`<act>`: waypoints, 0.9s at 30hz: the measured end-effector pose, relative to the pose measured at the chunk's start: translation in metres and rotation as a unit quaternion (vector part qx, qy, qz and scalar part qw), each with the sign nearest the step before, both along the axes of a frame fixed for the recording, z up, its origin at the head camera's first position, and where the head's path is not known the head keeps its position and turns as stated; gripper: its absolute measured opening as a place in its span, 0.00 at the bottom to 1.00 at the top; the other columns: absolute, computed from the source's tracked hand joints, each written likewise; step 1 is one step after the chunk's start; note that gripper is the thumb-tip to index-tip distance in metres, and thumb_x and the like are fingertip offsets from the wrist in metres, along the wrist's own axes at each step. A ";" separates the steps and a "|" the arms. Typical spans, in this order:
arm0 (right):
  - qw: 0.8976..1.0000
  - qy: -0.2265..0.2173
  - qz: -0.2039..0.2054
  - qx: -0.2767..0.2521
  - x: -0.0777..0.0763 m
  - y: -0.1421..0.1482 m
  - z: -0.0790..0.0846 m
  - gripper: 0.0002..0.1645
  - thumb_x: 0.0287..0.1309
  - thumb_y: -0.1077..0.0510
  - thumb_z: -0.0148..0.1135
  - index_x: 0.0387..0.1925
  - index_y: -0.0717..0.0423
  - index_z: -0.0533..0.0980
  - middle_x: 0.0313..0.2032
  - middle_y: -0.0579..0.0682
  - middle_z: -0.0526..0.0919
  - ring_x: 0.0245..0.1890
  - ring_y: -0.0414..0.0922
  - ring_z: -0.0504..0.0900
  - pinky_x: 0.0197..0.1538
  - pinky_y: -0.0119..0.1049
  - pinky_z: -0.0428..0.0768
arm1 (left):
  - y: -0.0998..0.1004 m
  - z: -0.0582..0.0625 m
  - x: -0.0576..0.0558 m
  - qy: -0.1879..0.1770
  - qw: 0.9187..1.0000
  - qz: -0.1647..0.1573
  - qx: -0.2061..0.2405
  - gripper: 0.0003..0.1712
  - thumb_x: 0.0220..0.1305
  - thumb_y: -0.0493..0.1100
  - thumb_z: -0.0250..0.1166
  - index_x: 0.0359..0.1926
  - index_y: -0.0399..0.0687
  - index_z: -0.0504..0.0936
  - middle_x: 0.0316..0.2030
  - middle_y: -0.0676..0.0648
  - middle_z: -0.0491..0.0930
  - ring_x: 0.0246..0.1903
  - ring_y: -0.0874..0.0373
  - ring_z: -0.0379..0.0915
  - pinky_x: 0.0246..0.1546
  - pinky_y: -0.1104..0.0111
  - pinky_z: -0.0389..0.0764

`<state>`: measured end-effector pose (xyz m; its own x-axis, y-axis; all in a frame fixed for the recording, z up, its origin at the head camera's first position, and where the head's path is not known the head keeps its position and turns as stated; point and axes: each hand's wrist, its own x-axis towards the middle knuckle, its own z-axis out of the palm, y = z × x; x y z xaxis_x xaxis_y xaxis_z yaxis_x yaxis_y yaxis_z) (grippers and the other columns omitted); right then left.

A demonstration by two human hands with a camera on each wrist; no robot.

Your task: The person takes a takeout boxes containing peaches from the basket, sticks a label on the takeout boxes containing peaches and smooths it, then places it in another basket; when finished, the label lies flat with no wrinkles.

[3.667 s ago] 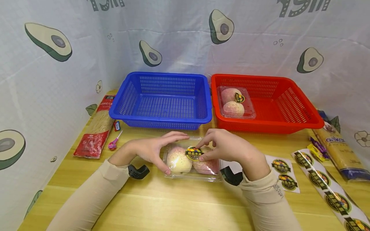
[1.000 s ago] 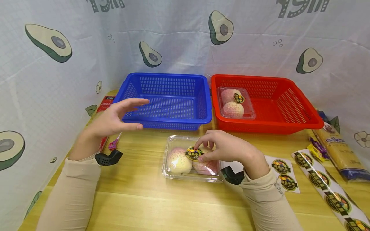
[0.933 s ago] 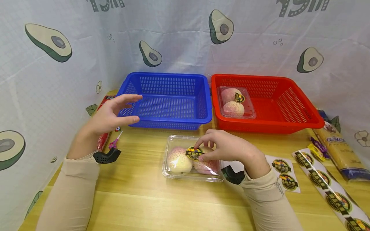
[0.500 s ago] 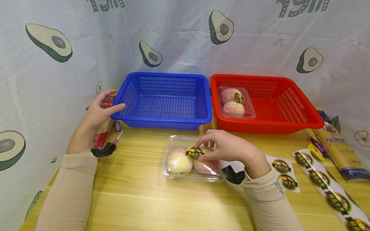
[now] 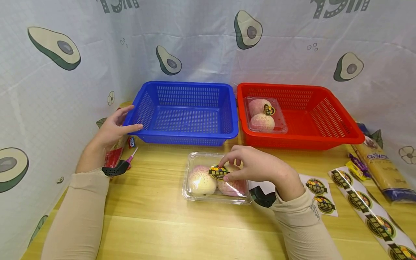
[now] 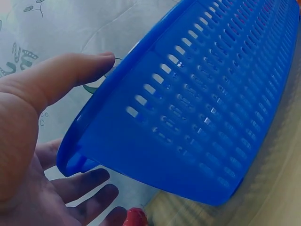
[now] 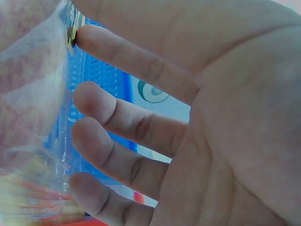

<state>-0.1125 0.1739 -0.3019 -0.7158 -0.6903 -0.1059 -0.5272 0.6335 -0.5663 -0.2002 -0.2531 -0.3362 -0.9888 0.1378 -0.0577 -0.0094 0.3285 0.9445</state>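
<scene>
A lidded clear plastic fruit box (image 5: 195, 157) with two pink-and-cream peaches (image 5: 202, 180) lies on the table. My right hand (image 5: 255, 164) rests fingertips on the round black-and-gold sticker (image 5: 217, 172) on its lid; the right wrist view shows the other fingers extended beside the box wall. My left hand (image 5: 112, 128) is at the left front corner of the blue basket (image 5: 182, 136). Its thumb (image 6: 84, 66) reaches over the rim and the other fingers spread loosely on the rim's other side. Whether they press on the rim, I cannot tell.
A red basket (image 5: 305, 141) stands to the right, holding another stickered peach box (image 5: 262, 115). Sticker sheets (image 5: 357, 200), a yellow pasta bag (image 5: 383, 169) and small candies (image 5: 357, 168) lie at right. A lollipop (image 5: 131, 157) and a red noodle packet (image 5: 113, 157) are at left.
My left hand has left the fruit box and moved up and left to the blue basket's corner. The right hand stays on the sticker. Box and baskets have not moved.
</scene>
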 end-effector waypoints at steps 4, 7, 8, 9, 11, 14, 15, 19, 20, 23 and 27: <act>1.000 0.001 0.000 0.002 0.001 0.000 0.000 0.15 0.56 0.51 0.75 0.46 0.46 0.86 0.33 0.44 0.75 0.36 0.43 0.73 0.38 0.37 0.76 | 0.000 -0.002 -0.001 -0.003 1.000 -0.015 0.008 0.52 0.66 0.43 0.71 0.81 0.51 0.49 0.77 0.38 0.49 0.73 0.41 0.50 0.69 0.53 0.62; 1.000 0.002 0.003 0.003 0.001 0.000 0.001 0.15 0.57 0.51 0.75 0.46 0.46 0.85 0.33 0.43 0.75 0.36 0.43 0.73 0.38 0.38 0.75 | -0.001 -0.003 -0.001 -0.004 1.000 -0.023 0.014 0.51 0.67 0.42 0.69 0.81 0.50 0.47 0.75 0.35 0.52 0.71 0.39 0.55 0.64 0.62 0.71; 1.000 0.005 0.005 0.002 0.001 0.000 0.001 0.15 0.57 0.50 0.75 0.46 0.46 0.85 0.33 0.43 0.75 0.37 0.43 0.73 0.38 0.38 0.76 | -0.001 -0.003 -0.002 -0.004 1.000 -0.024 0.013 0.51 0.67 0.42 0.69 0.81 0.49 0.47 0.75 0.34 0.52 0.70 0.38 0.55 0.62 0.65 0.72; 1.000 0.005 0.005 0.002 0.002 0.000 0.001 0.15 0.57 0.50 0.75 0.46 0.46 0.85 0.34 0.43 0.76 0.37 0.43 0.73 0.38 0.38 0.76 | 0.000 -0.003 -0.002 -0.003 1.000 -0.025 0.013 0.51 0.67 0.41 0.69 0.81 0.49 0.47 0.74 0.34 0.52 0.70 0.38 0.56 0.61 0.66 0.73; 1.000 0.008 0.001 0.002 0.002 0.001 0.002 0.15 0.57 0.50 0.75 0.47 0.45 0.85 0.35 0.42 0.77 0.38 0.43 0.75 0.39 0.38 0.77 | 0.000 -0.003 -0.002 -0.003 1.000 -0.025 0.015 0.51 0.67 0.41 0.69 0.81 0.49 0.47 0.74 0.34 0.52 0.70 0.38 0.55 0.61 0.66 0.73; 1.000 0.010 -0.011 -0.003 0.002 0.005 0.004 0.17 0.57 0.50 0.75 0.48 0.46 0.85 0.38 0.42 0.79 0.40 0.45 0.76 0.40 0.39 0.79 | 0.000 -0.003 -0.003 -0.003 1.000 -0.026 0.016 0.51 0.67 0.41 0.69 0.81 0.49 0.47 0.75 0.34 0.52 0.71 0.38 0.55 0.64 0.60 0.70; 1.000 0.009 -0.019 -0.004 0.002 0.007 0.005 0.18 0.56 0.49 0.75 0.49 0.46 0.85 0.39 0.42 0.80 0.41 0.45 0.77 0.41 0.39 0.79 | 0.001 -0.003 -0.003 -0.004 0.999 -0.027 0.017 0.52 0.67 0.41 0.69 0.81 0.49 0.46 0.75 0.34 0.51 0.71 0.37 0.54 0.65 0.58 0.69; 0.999 0.007 -0.044 -0.006 0.001 0.015 0.007 0.23 0.55 0.47 0.76 0.51 0.48 0.84 0.44 0.45 0.81 0.45 0.48 0.77 0.45 0.44 0.80 | 0.001 -0.003 -0.004 -0.007 0.999 -0.026 0.021 0.51 0.67 0.41 0.69 0.81 0.49 0.47 0.75 0.35 0.51 0.71 0.38 0.54 0.65 0.57 0.68; 0.999 0.005 -0.049 -0.006 0.000 0.018 0.007 0.24 0.54 0.46 0.77 0.52 0.48 0.84 0.46 0.45 0.81 0.46 0.48 0.77 0.47 0.45 0.80 | 0.002 -0.003 -0.004 -0.007 0.999 -0.027 0.019 0.51 0.67 0.41 0.69 0.81 0.49 0.46 0.75 0.35 0.51 0.71 0.38 0.54 0.65 0.57 0.68; 0.998 -0.002 -0.057 -0.006 -0.002 0.024 0.005 0.30 0.51 0.44 0.78 0.54 0.49 0.83 0.51 0.47 0.80 0.51 0.49 0.77 0.53 0.50 0.78 | 0.002 -0.002 -0.004 -0.007 0.999 -0.028 0.022 0.52 0.67 0.40 0.69 0.81 0.49 0.46 0.75 0.35 0.50 0.71 0.38 0.54 0.66 0.57 0.67; 0.999 -0.015 -0.048 -0.010 -0.008 0.030 -0.002 0.42 0.47 0.40 0.79 0.62 0.51 0.78 0.60 0.52 0.77 0.60 0.54 0.73 0.60 0.55 0.74 | 0.003 -0.002 -0.002 -0.011 0.999 -0.025 0.020 0.52 0.67 0.41 0.69 0.81 0.50 0.46 0.76 0.35 0.50 0.72 0.37 0.53 0.66 0.53 0.65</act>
